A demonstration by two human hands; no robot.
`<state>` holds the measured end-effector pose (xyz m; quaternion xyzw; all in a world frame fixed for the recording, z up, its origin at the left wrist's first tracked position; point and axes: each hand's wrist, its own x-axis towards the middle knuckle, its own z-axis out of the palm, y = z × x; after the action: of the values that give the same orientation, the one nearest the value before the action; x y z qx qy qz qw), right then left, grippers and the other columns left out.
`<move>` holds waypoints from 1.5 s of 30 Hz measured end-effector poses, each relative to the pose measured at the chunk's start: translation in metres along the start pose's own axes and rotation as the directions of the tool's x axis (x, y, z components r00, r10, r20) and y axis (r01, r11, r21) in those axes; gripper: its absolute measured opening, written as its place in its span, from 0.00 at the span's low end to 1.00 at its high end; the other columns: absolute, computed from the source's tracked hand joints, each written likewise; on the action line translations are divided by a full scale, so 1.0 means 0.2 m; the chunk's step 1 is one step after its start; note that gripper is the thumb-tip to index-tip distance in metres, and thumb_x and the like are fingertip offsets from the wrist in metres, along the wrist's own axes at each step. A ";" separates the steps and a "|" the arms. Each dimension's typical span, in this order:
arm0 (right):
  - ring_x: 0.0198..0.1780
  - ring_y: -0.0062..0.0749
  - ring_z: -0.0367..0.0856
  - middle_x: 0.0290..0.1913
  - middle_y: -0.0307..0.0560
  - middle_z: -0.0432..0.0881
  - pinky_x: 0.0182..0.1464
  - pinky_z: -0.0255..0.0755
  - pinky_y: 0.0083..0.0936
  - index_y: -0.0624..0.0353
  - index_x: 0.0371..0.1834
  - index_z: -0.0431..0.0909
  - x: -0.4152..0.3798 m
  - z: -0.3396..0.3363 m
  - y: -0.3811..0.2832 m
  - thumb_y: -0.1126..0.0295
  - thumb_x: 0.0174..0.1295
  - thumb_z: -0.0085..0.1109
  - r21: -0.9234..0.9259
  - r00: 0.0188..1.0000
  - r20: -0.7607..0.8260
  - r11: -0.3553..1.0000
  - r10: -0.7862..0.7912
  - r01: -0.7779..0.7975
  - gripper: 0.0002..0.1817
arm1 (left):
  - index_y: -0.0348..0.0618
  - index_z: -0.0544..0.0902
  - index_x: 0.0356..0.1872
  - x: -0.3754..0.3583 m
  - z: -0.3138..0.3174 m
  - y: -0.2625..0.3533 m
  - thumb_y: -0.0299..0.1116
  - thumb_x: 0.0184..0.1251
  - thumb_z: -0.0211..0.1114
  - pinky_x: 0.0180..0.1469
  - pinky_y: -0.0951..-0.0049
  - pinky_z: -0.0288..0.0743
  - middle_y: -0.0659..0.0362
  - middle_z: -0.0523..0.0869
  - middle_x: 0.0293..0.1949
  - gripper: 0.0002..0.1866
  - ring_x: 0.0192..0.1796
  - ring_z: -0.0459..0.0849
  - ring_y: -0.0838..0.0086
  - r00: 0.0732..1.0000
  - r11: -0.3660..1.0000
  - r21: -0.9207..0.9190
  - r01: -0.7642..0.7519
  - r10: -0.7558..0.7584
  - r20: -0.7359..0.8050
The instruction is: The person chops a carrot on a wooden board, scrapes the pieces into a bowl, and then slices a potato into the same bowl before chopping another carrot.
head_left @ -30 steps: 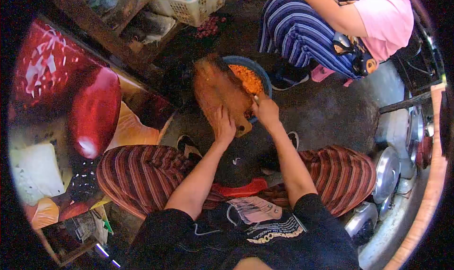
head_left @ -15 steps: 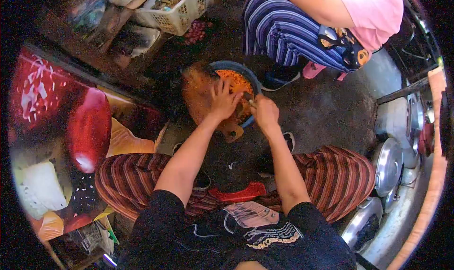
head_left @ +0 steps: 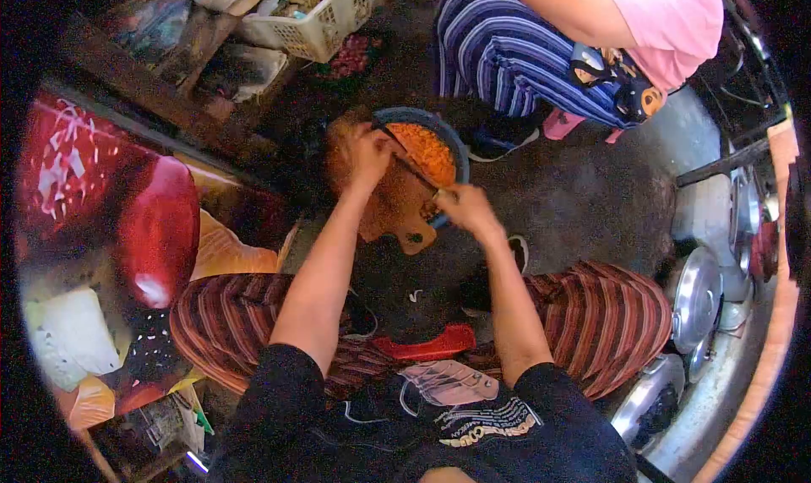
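Note:
My right hand [head_left: 467, 206] is closed round the handle of a knife [head_left: 416, 169], whose blade slants up and left over the cutting board. Close to the far end of the blade is my left hand [head_left: 369, 155], its fingers bent toward the steel but smeared by motion. Below both hands lies a wooden cutting board [head_left: 393, 208] with a hole in its near end, overlapping the left side of a blue basin [head_left: 462, 145]. Finely chopped orange food [head_left: 427, 152], which looks like carrot, fills the visible part of the basin.
Another person [head_left: 507, 48] in striped trousers sits at the upper right. A white plastic basket [head_left: 325, 22] and a pile of small reddish bulbs [head_left: 355, 56] are at the back. Metal lids [head_left: 697, 301] line the right side; a red sack-like bundle [head_left: 159, 229] lies left.
My left hand has moved left off the chopped food to beside the blade. My right hand has shifted slightly down and left, and the knife now lies across the board.

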<state>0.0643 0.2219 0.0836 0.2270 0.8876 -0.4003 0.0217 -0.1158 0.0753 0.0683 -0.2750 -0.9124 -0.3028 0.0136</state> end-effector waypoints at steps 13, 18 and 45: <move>0.36 0.58 0.79 0.30 0.63 0.80 0.39 0.73 0.45 0.61 0.28 0.80 -0.07 0.08 0.05 0.52 0.54 0.51 -0.113 0.971 -0.211 0.984 0.111 -0.137 0.21 | 0.34 0.73 0.40 -0.68 0.20 -0.29 0.35 0.47 0.68 0.47 0.56 0.69 0.43 0.78 0.32 0.21 0.43 0.76 0.47 0.752 0.817 -0.212 0.537 -0.577 -0.318; 0.35 0.57 0.79 0.27 0.62 0.79 0.38 0.72 0.44 0.66 0.25 0.77 -0.17 0.13 0.00 0.47 0.48 0.58 -0.115 0.998 -0.061 0.993 0.028 -0.035 0.26 | 0.33 0.76 0.29 -0.69 0.31 -0.48 0.35 0.51 0.66 0.37 0.63 0.71 0.48 0.79 0.29 0.14 0.34 0.78 0.56 0.696 0.573 -0.556 0.602 -0.718 0.014; 0.18 0.17 0.65 0.19 0.33 0.69 0.19 0.59 0.18 0.57 0.29 0.75 0.13 -0.38 -0.22 0.53 0.45 0.66 0.304 0.929 0.367 0.939 0.042 -0.162 0.19 | 0.45 0.71 0.56 -0.01 0.40 0.07 0.43 0.62 0.51 0.62 0.60 0.58 0.53 0.74 0.56 0.23 0.60 0.69 0.59 0.893 0.913 -0.408 0.004 0.180 0.412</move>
<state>0.0326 0.2616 0.1600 0.1977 0.7765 -0.5752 0.1644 -0.0962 0.1285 0.0113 -0.3752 -0.7967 -0.4109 -0.2359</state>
